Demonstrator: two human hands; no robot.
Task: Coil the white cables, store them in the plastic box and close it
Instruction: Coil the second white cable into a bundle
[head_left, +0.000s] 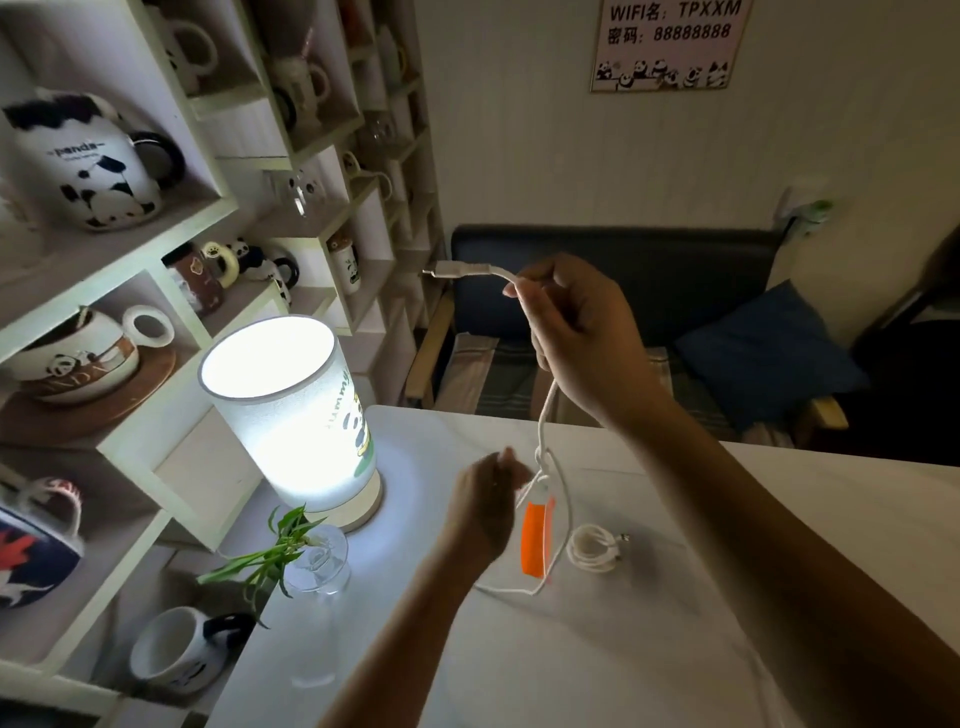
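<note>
Above the table (779, 545): one white cable (543, 415), hanging near-vertical, plug end (pointing left) pinched in the raised right hand (576, 332); left hand (485, 506) grips its lower run beside the orange-lidded box (536, 538); a second cable (592, 548), coiled, lies just right; total two.

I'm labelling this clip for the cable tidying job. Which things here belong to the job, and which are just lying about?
Job:
long white cable, held by right hand and left hand
coiled white cable on the white table
orange-edged clear plastic box

Lying about:
lit cylindrical lamp
glass vase with green plant
panda mugs on shelves
</note>
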